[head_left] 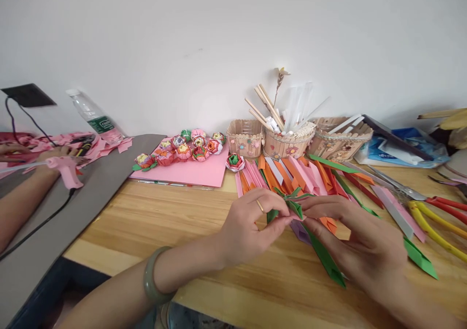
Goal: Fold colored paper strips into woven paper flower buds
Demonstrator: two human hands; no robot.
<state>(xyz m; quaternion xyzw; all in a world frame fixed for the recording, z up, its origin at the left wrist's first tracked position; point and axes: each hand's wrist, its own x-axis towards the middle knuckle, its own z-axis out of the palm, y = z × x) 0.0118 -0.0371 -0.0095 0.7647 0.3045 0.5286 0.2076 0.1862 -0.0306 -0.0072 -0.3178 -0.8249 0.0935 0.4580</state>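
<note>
Between the fingertips of both hands is a folded paper piece (295, 208) in green and pink. My left hand (248, 224), with a ring and a bangle, pinches it from the left. From the right, my right hand (359, 241) grips the same piece with thumb and fingers, partly covering it. Folded paper strips (284, 173) in pink, orange, red, green and lilac lie just behind the hands. A long green strip (326, 261) lies under my right hand. One finished paper flower (235, 162) sits left of the strips; several more paper flowers (183, 151) rest on a pink sheet (204, 172).
Along the wall stand three craft-stick baskets (245, 141), one holding sticks. Red-handled scissors (412, 193) and a yellow-handled tool (434, 224) lie at right. At left are a co-worker's arm (29, 202), a pink glue gun (65, 171) with its cord and a bottle (91, 112).
</note>
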